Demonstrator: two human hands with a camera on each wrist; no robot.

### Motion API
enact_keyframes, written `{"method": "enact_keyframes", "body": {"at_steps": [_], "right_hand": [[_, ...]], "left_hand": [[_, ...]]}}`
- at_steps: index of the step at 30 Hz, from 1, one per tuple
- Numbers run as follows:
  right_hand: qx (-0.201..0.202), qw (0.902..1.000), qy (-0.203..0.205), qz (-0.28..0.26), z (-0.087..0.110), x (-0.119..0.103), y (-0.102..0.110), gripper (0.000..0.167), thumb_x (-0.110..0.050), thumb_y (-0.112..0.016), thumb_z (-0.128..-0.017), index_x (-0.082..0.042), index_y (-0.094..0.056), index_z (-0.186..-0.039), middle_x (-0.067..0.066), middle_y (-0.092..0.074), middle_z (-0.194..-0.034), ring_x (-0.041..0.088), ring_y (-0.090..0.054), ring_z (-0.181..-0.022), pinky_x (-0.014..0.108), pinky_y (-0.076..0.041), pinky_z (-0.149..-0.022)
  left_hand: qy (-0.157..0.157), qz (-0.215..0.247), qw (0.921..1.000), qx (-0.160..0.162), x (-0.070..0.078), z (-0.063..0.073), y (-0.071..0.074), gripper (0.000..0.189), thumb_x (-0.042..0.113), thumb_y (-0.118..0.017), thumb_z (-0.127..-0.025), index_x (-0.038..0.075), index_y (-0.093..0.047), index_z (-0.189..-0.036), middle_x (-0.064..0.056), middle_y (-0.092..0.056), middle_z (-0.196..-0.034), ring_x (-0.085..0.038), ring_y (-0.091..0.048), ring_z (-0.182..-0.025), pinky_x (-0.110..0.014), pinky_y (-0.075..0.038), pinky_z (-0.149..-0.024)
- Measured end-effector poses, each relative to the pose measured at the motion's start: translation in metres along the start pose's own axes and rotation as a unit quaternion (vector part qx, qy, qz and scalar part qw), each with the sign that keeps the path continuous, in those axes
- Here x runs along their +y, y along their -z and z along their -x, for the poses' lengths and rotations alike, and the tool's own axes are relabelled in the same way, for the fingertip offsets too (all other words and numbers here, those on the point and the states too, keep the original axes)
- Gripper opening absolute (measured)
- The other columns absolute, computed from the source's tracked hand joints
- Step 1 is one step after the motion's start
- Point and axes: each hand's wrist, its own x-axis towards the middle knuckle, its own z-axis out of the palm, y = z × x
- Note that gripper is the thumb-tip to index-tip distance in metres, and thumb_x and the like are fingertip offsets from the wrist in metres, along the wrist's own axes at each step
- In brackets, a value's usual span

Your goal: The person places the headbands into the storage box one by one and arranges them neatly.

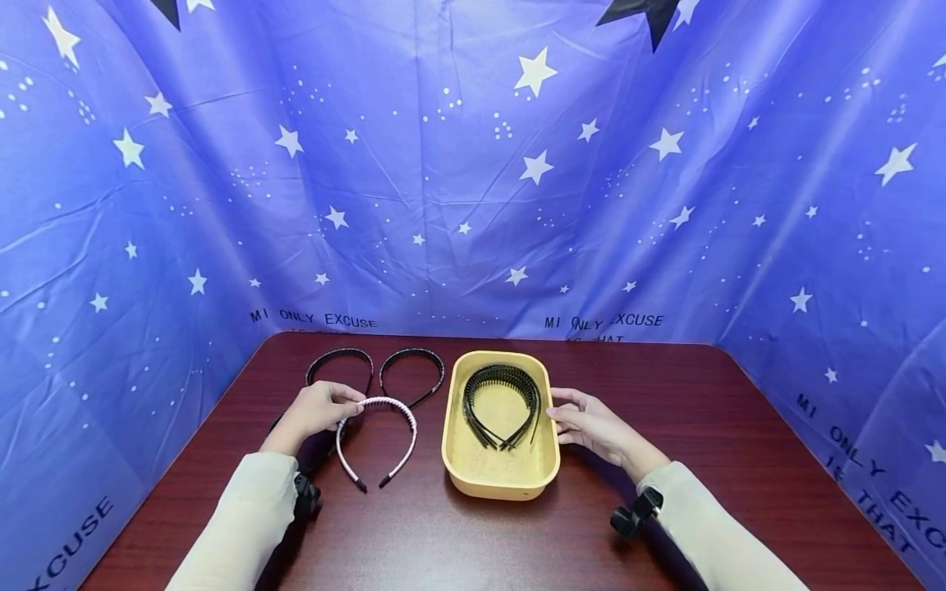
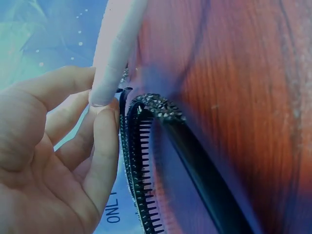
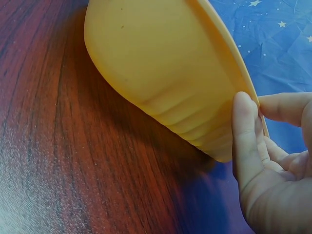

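In the head view my left hand pinches a pale pink headband near the top of its curve, its dark tips pointing toward me. Up close, the left wrist view shows thumb and fingers meeting on the pink band. Right beside those fingers is a dark headband with glittery stones and inner teeth. My right hand grips the right rim of a yellow plastic bin, thumb outside in the right wrist view. Several black toothed headbands lie nested inside the bin.
Two dark headbands, one at the left and one nearer the middle, lie on the reddish-brown wooden table behind the pink one. A blue star-printed cloth hangs around the table's back and sides.
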Motion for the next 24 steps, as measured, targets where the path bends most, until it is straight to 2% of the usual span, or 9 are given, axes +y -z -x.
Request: {"method": "enact_keyframes", "body": {"at_steps": [15,24], "right_hand": [[0.000,0.9999,0.008,-0.007,-0.002,0.001,0.002,0.065,-0.005,-0.057,-0.099,0.014,-0.021,-0.149,0.014,-0.063,-0.103,0.016,-0.066,-0.084,0.031,-0.059,-0.078],[-0.005,0.9998,0.007,-0.017,-0.002,0.003,0.002,0.066,-0.005,-0.057,-0.099,0.013,-0.020,-0.150,0.014,-0.062,-0.106,0.017,-0.067,-0.086,0.032,-0.059,-0.080]], "left_hand": [[-0.014,0.030,0.9994,0.006,0.007,0.000,0.009,0.020,0.015,-0.072,-0.093,0.003,-0.076,-0.109,-0.012,-0.073,-0.090,-0.011,-0.062,-0.064,-0.031,-0.061,-0.062],[-0.022,0.069,0.9973,0.009,0.015,0.000,0.013,0.024,0.015,-0.072,-0.094,-0.001,-0.074,-0.112,-0.013,-0.074,-0.094,-0.013,-0.062,-0.065,-0.033,-0.062,-0.063]]}}
